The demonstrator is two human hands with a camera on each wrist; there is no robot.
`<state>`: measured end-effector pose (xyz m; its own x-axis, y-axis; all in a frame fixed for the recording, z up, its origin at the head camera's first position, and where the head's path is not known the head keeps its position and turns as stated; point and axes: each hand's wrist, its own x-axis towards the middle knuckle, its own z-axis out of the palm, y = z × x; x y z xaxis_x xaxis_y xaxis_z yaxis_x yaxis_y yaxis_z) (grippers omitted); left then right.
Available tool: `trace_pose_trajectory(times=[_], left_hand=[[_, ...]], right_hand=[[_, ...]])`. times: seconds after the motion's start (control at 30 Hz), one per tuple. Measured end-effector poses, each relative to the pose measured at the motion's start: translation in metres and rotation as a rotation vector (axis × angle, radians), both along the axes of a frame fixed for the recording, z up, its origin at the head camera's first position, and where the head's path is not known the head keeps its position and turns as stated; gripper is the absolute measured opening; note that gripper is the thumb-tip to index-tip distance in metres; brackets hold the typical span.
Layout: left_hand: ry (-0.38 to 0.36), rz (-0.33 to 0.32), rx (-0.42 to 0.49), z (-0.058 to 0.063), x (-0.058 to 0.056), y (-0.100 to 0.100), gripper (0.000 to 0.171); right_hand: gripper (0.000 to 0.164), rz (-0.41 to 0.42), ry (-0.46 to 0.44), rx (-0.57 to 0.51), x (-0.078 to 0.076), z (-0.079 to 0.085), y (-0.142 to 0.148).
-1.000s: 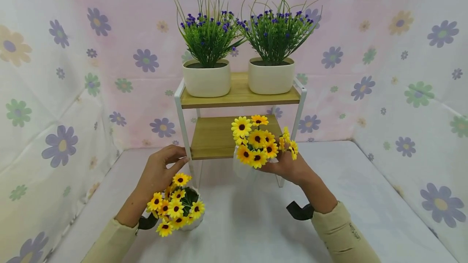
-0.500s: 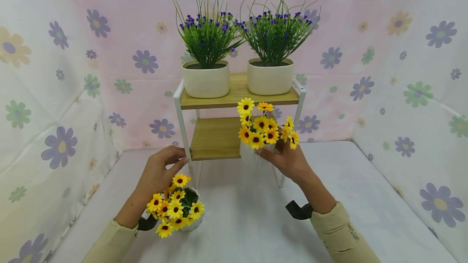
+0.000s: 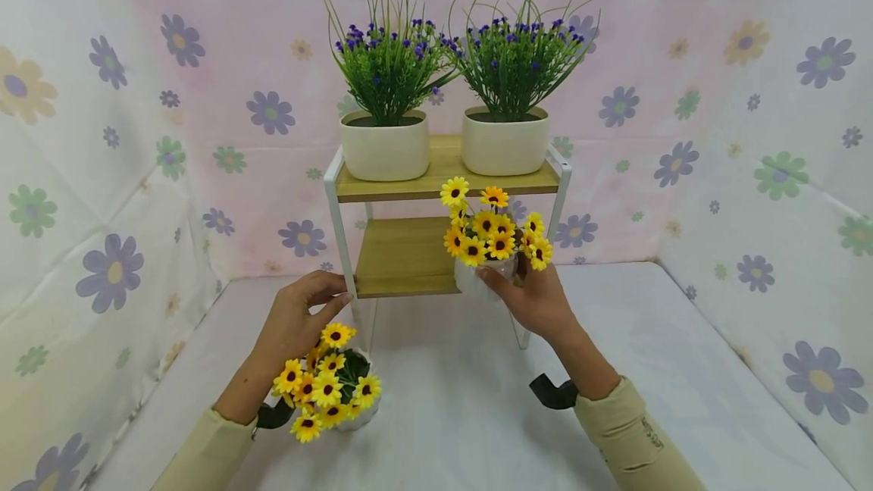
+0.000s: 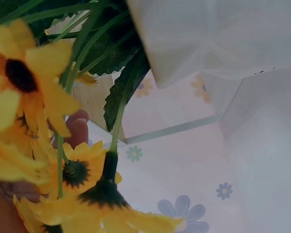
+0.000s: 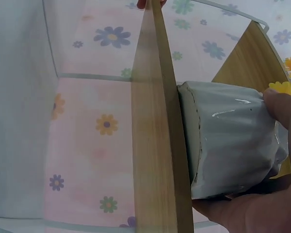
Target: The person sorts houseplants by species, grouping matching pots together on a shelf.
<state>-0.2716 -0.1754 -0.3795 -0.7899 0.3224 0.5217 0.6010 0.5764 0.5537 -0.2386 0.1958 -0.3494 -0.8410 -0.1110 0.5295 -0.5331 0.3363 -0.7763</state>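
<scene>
My right hand [image 3: 535, 298] grips a white ceramic pot [image 5: 233, 131] of yellow artificial sunflowers [image 3: 486, 226]. It is at the right half of the two-tier shelf's lower board [image 3: 405, 256]. In the right wrist view the pot's base is close against that board's front edge; contact is hard to tell. My left hand [image 3: 296, 317] holds the shelf's left white post [image 3: 344, 248] at the lower board, thumb in front and fingers behind. A second potted sunflower [image 3: 327, 389] stands on the table by my left wrist, its white pot [image 4: 208, 39] large in the left wrist view.
Two cream oval planters [image 3: 386, 146] with purple-flowered grass stand on the shelf's top board [image 3: 446, 186], above the lower one. A white cloth covers the table [image 3: 450, 415]. Flower-printed fabric [image 3: 273, 173] hangs behind and on both sides.
My right hand has raised the potted sunflower and brought it slightly right, up to the lower board's edge. My left hand and the other sunflower pot have stayed in place.
</scene>
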Motion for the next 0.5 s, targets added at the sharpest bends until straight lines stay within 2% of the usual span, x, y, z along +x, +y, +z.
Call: trace_pose_trajectory(times=[0.17, 0.5], left_hand=[[0.003, -0.001, -0.006, 0.0000, 0.0000, 0.0003, 0.014], [0.008, -0.016, 0.018, -0.0002, 0.0012, 0.0012, 0.014]], right_hand=[[0.067, -0.058, -0.008, 0.022, -0.0004, -0.0027, -0.0016], [0.072, -0.191, 0.032, 0.081, 0.0044, -0.0034, -0.0091]])
